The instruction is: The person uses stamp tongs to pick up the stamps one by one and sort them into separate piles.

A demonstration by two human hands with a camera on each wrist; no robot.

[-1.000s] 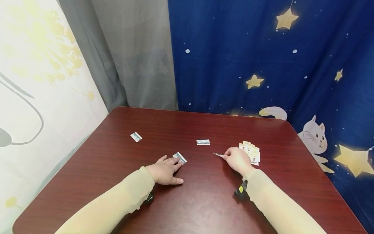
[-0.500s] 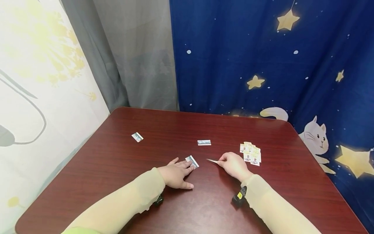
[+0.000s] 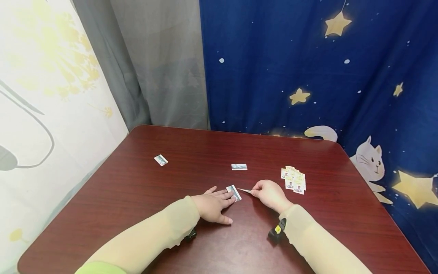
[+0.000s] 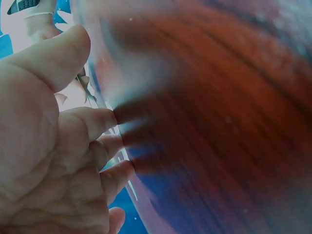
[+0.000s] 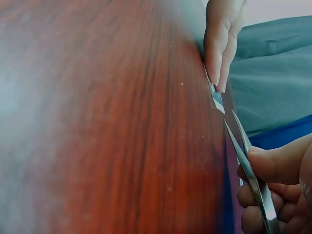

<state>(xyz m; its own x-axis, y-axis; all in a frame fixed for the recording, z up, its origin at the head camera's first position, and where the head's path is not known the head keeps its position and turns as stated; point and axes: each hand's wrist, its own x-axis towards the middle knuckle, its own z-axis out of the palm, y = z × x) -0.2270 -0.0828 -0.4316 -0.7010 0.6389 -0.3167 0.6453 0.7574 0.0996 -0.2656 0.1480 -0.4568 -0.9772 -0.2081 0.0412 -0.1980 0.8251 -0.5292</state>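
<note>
My left hand (image 3: 213,206) lies with fingers spread, its fingertips pressing on a small printed card (image 3: 234,193) on the table. In the left wrist view the straight fingers (image 4: 109,119) touch down at the table surface. My right hand (image 3: 271,195) pinches a pair of metal tweezers (image 5: 258,187) between thumb and fingers. The tweezers' two pointed tips stand slightly apart, close to the free edge of the card (image 5: 217,100) in the right wrist view. Nothing shows between the tips.
A similar card (image 3: 161,160) lies at the left of the dark red table (image 3: 191,152), another card (image 3: 239,166) farther back in the middle. An overlapping group of printed cards (image 3: 294,179) lies at the right. Curtains (image 3: 256,76) hang behind the table's far edge.
My left hand has slid the card to the right across the table. My right hand has moved left and a little nearer with the tweezers, bringing their tips up to the card.
</note>
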